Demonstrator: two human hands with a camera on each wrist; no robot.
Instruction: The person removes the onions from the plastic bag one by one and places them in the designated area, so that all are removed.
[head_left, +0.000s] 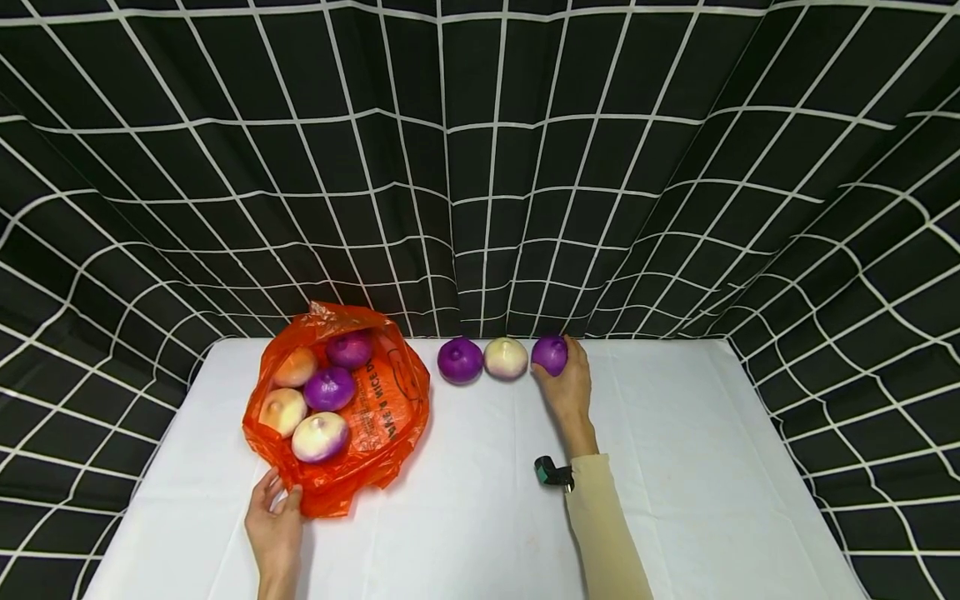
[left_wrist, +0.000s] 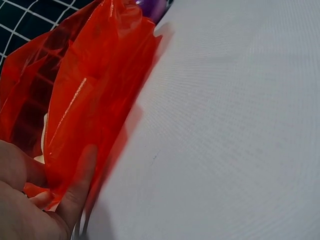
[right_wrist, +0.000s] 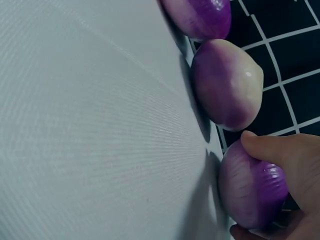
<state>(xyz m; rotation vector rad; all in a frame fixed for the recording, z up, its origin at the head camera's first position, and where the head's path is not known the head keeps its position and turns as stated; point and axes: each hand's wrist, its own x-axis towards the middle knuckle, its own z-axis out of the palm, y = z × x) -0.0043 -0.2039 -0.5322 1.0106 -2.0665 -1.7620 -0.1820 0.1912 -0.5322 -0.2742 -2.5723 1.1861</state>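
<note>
Gripping a purple onion [head_left: 549, 355] with the right hand [head_left: 572, 392].
Head view: the onion is between thumb and fingers, a pale onion [head_left: 506, 358] just beside the thumb; the left hand [head_left: 273, 525] pinches an orange bag [head_left: 322, 492], five onions [head_left: 330, 388] beyond its fingertips. Left wrist view: the bag looks thin, soft, easy to tear. Right wrist view: the held onion is glossy, purple fading to pale; probably firm and slippery, best held around its widest part.
</note>
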